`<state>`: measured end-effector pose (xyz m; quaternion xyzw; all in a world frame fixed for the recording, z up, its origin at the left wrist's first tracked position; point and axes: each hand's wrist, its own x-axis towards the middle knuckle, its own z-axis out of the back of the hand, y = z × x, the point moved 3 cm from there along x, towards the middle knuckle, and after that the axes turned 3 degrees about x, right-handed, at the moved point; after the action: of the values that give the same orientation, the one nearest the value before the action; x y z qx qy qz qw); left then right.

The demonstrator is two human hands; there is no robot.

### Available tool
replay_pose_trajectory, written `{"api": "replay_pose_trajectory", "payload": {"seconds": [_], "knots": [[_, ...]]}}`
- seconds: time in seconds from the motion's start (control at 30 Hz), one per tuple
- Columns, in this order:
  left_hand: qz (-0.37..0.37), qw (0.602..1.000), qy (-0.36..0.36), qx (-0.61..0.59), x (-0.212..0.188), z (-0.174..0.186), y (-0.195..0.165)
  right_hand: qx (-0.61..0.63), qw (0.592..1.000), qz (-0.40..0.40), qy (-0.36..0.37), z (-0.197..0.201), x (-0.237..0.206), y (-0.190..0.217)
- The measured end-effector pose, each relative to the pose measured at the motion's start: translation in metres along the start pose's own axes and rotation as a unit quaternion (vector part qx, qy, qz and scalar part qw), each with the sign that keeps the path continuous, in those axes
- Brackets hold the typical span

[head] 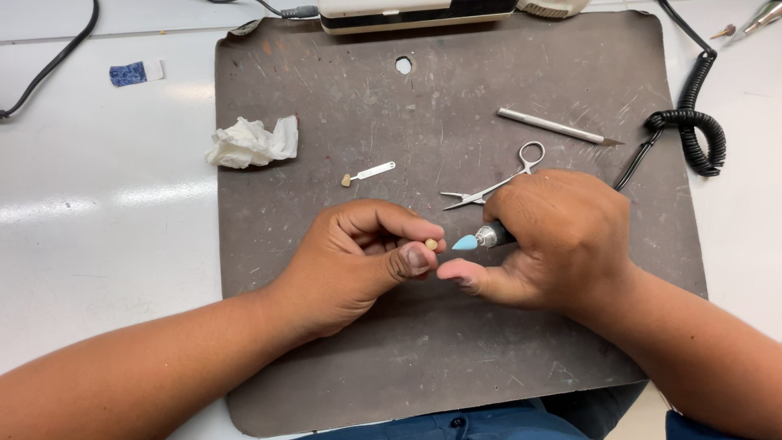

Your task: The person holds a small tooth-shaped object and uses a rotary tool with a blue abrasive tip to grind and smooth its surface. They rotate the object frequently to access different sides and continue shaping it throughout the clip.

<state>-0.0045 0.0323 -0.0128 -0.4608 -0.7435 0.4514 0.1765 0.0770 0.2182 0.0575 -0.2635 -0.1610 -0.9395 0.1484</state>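
Centrally, left hand (350, 261) pinches small tooth-like piece (431, 244); right hand (562, 240) grips handpiece (blue tip (465, 242) beside it), mat (342, 106) edges distant.

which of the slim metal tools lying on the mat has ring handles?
The scissors, just above the right hand: looped finger rings at one end. The scalpel-like knife is a plain straight rod; the small tab is a flat strip with a tooth-coloured tip.

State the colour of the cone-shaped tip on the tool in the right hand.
Light blue: the tip shows best in the head view, pointing at the small tooth.

Left hand (358, 261) pinches tooth piece (431, 244); right hand (554, 240) grips blue-tipped handpiece (481, 239).
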Motion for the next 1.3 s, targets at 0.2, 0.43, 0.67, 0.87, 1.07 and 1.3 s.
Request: {"api": "replay_pose_trajectory", "payload": {"seconds": [0.2, 0.43, 0.67, 0.87, 1.07, 1.3], "knots": [[0.003, 1.000, 0.000, 0.018, -0.0055, -0.0025, 0.0015, -0.014, 1.000, 0.023, -0.003, -0.0007, 0.0021, 0.0032], [0.011, 1.000, -0.006, 0.006, -0.0068, -0.0045, 0.0042, -0.031, 0.999, 0.032, -0.004, -0.0007, 0.0039, 0.0047], [0.012, 1.000, 0.005, 0.008, -0.0072, -0.0053, 0.0027, -0.027, 0.999, 0.032, -0.003, -0.0027, 0.0048, 0.0055], [0.012, 1.000, 0.008, 0.027, -0.0077, -0.0062, 0.0008, -0.028, 0.999, 0.033, -0.001, -0.0026, 0.0045, 0.0077], [0.008, 1.000, 0.011, 0.010, -0.0077, -0.0065, 0.0006, -0.029, 0.999, 0.030, -0.003, -0.0024, 0.0042, 0.0091], [0.001, 1.000, 0.018, 0.019, -0.0076, -0.0067, 0.0009, -0.025, 0.999, 0.026, -0.005, -0.0033, 0.0035, 0.0100]]}}
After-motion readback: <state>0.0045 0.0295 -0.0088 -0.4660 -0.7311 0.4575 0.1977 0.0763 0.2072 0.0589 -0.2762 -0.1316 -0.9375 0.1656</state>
